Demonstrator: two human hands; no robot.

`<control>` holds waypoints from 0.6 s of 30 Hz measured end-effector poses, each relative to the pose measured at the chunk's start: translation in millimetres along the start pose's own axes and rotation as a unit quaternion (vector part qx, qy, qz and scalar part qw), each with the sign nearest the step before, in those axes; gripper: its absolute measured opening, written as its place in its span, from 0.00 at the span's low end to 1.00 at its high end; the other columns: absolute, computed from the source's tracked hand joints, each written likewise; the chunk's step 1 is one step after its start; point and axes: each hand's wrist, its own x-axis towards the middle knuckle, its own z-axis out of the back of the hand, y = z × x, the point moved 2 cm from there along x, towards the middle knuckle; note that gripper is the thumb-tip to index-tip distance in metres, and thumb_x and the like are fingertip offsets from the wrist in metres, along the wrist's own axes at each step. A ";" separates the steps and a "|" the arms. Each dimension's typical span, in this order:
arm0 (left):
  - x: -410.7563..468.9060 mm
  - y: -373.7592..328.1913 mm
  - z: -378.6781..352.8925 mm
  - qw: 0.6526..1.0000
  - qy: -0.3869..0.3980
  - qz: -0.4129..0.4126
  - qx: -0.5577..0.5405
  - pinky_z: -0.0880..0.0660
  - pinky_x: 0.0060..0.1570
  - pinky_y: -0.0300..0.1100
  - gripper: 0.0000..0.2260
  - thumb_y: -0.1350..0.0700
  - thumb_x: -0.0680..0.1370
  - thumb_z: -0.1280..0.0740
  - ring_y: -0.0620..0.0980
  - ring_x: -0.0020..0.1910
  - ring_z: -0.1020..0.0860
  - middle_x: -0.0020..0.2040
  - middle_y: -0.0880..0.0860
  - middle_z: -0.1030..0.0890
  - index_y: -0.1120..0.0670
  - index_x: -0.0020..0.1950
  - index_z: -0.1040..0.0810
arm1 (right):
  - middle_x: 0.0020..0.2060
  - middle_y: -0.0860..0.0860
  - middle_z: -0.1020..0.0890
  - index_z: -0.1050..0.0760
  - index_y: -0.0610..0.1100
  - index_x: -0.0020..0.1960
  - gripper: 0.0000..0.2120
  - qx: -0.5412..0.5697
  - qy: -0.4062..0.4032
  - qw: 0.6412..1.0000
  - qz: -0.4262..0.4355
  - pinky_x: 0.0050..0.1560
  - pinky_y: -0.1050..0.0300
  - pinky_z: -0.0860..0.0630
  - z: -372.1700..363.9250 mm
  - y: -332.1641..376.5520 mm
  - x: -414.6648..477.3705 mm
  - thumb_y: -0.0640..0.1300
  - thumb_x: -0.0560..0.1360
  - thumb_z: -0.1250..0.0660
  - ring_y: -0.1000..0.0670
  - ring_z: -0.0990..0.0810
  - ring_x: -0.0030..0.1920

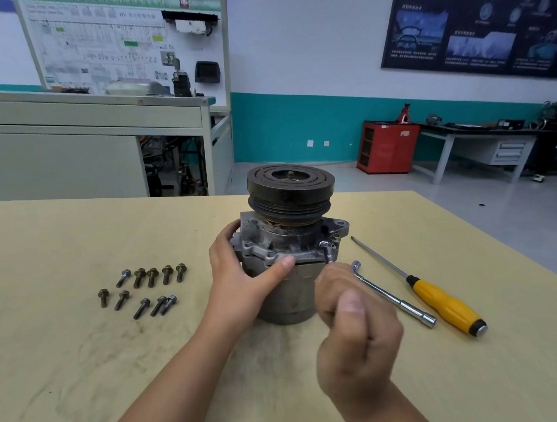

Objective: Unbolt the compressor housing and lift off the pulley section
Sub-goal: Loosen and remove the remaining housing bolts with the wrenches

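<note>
- The right hand [354,324] is clenched round the handle of a small wrench [327,252], whose bent head sits on the compressor's flange at its front right.
- The left hand [242,272] grips the compressor [286,296], thumb lying along the flange.
- The compressor stands upright mid-table [65,341], pulley [290,190] on top.
- Ten loose bolts [139,277] lie to its left.
- A second wrench [395,296] and a screwdriver [441,301] lie to its right.

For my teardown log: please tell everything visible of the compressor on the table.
The compressor stands upright on the tan table: a dirty grey cast-metal cylinder with a bolt flange, topped by a dark grooved pulley with a central stud. The left hand grips its side, thumb on the flange; the right hand holds an L-shaped wrench set on the flange's right.
</note>
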 end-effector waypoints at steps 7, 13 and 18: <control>-1.0 -1.8 1.0 1.000 0.010 0.020 -0.004 0.36 0.63 0.38 0.40 0.35 0.58 0.29 0.40 0.64 0.34 0.66 0.44 0.37 0.38 0.66 0.41 | 0.23 0.54 0.42 0.44 0.49 0.27 0.16 0.185 -0.073 0.964 -0.175 0.33 0.56 0.42 30.1 -0.7 18.7 0.45 0.74 0.49 0.53 0.41 0.27; -1.8 -3.6 1.4 1.000 0.013 0.024 -0.013 0.36 0.61 0.37 0.43 0.34 0.56 0.30 0.41 0.64 0.34 0.66 0.43 0.38 0.38 0.67 0.41 | 0.20 0.51 0.47 0.46 0.48 0.23 0.20 0.267 -0.093 0.916 -0.285 0.32 0.61 0.32 62.3 -20.9 35.5 0.43 0.73 0.48 0.51 0.46 0.24; -1.9 -2.7 1.6 1.000 0.013 0.020 -0.012 0.36 0.63 0.38 0.41 0.35 0.60 0.27 0.41 0.65 0.34 0.66 0.43 0.37 0.39 0.68 0.41 | 0.20 0.50 0.49 0.40 0.47 0.19 0.19 0.346 -0.122 0.850 -0.377 0.28 0.63 0.32 77.7 -46.4 51.6 0.46 0.68 0.44 0.50 0.48 0.23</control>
